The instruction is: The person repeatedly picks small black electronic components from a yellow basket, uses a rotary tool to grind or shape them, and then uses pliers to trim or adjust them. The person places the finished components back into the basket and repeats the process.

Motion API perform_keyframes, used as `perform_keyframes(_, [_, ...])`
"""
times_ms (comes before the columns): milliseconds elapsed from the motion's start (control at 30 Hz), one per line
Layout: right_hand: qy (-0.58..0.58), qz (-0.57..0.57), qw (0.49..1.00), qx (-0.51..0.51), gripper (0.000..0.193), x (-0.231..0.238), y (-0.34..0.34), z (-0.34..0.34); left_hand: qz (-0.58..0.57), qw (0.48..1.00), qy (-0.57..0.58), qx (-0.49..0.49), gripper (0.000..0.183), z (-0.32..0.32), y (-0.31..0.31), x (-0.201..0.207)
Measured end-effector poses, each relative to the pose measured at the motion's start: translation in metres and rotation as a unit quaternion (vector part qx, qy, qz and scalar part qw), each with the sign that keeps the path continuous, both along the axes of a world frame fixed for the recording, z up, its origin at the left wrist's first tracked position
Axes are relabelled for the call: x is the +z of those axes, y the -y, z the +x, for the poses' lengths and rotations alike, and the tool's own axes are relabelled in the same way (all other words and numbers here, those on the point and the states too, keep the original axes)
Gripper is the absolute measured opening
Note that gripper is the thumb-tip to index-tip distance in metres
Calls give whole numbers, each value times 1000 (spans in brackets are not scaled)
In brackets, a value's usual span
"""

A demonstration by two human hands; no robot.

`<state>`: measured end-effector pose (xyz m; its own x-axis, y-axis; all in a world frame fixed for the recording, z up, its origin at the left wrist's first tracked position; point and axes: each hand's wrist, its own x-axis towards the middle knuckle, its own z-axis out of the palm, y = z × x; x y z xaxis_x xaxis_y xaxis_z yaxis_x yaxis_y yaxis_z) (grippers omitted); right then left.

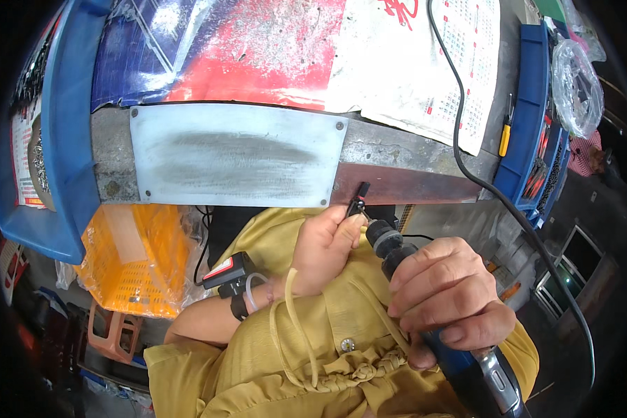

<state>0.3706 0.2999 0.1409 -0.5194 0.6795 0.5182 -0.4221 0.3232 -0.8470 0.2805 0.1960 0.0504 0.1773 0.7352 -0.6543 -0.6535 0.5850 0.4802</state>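
Observation:
My right hand (pixel 446 296) is wrapped round a power screwdriver (pixel 460 359) with a dark blue and black body and a black chuck. Its tip points up and left at a small black part (pixel 359 200), which my left hand (pixel 324 251) pinches between thumb and fingers. The tip meets or nearly meets the part; the exact contact is too small to tell. Both hands are in front of the bench's near edge, above my lap. Just beyond them lies a pale metal plate (pixel 237 120) with dark smears, fixed at its corners to the bench.
A blue bin (pixel 73 139) stands at the left, above an orange basket (pixel 94 268) lined with plastic. On the right are blue trays (pixel 529 90) of small parts and a yellow-handled screwdriver (pixel 505 139). A dark cable (pixel 460 132) crosses the bench and hangs down at the right.

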Motion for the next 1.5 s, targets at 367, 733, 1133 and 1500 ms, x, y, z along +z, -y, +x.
perform_keyframes(367, [4, -9, 1000, 6, 32, -1, -5, -2, -13, 1000, -18, 0, 20, 1, -2, 4])
perform_keyframes(733, [80, 48, 995, 38, 50, 7, -13, 21, -3, 1000, 0, -3, 18, -1, -3, 6])
perform_keyframes(1133, [71, 54, 995, 50, 49, 7, -9, 29, -21, 1000, -7, -11, 17, -2, -7, 13])
perform_keyframes(1500, [49, 41, 997, 37, 38, 4, -8, 21, -7, 1000, 7, -3, 17, -2, -5, 9])
